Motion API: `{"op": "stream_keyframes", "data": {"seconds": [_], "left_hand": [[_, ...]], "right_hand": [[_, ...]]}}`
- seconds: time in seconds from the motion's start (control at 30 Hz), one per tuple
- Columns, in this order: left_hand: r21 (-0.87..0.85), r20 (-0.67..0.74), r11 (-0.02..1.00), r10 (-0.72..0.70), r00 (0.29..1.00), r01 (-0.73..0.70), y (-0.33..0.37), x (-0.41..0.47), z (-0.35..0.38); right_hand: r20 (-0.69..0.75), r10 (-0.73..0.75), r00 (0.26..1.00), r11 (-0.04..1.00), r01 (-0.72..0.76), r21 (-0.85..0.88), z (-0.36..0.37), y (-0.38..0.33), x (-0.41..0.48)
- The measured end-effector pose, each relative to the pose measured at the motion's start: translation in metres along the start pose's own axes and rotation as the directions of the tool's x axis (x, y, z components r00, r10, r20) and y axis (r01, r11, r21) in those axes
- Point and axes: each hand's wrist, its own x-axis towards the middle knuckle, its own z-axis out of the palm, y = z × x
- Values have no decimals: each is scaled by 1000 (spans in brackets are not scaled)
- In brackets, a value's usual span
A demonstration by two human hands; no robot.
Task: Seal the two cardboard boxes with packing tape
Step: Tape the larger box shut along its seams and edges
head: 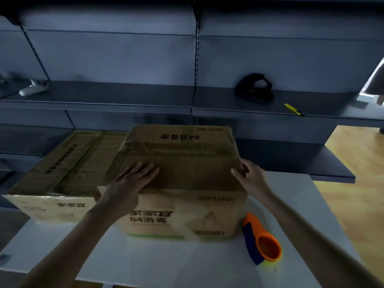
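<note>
The left hand (128, 183) lies flat, fingers straight, on top of the nearer box (187, 169). The right hand (251, 177) curls over that box's top right edge. The box stands on a white table (166, 262), long axis left to right, a tape strip (187, 151) along its seam. Its front reads "84" and "0101110421". A second box (62, 163) lies to the left, pointing away. A tape dispenser (261, 240) lies just right of the nearer box.

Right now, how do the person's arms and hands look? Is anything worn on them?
The left forearm and right forearm are bare up to the frame's edge, with no sleeves. The left hand and right hand wear no gloves, and no watch or bracelet shows at either wrist. Rings are too blurred to judge.
</note>
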Motion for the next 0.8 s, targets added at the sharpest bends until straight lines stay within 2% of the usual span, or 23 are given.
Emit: {"op": "stream_keyframes", "data": {"seconds": [0.1,0.17,0.23,0.3,0.37,0.43,0.5,0.67,0.73,0.8], "left_hand": [[32,-63,993,-111,992,113,24,0,-6],[-42,4,991,-128,992,128,48,-3,-8],[-108,10,993,-42,999,42,79,0,-14],[-122,51,992,36,998,-29,111,6,-17],[-79,115,994,82,990,-73,140,11,-15],[-59,175,997,68,982,-59,160,16,-12],[-52,198,999,28,980,-18,169,23,-9],[-21,228,1000,11,974,-6,170,22,-4],[-7,224,998,59,973,-59,159,16,-5],[-9,230,988,152,961,-154,139,7,-6]], "right_hand": [[-7,-60,998,992,59,-114,-3,-5,-32],[-80,-116,990,971,97,-217,-15,-14,-31],[-194,-169,966,939,98,-330,-23,-14,-12],[-193,-156,969,907,63,-417,-25,-10,10],[-64,-130,989,922,97,-374,-16,1,27],[20,-143,989,963,144,-227,-8,7,31],[20,-157,987,975,158,-159,-6,11,30],[16,-182,983,974,182,-138,-9,16,23],[-7,-202,979,963,197,-182,-8,15,14],[-52,-287,956,925,263,-276,-9,15,3]]}}
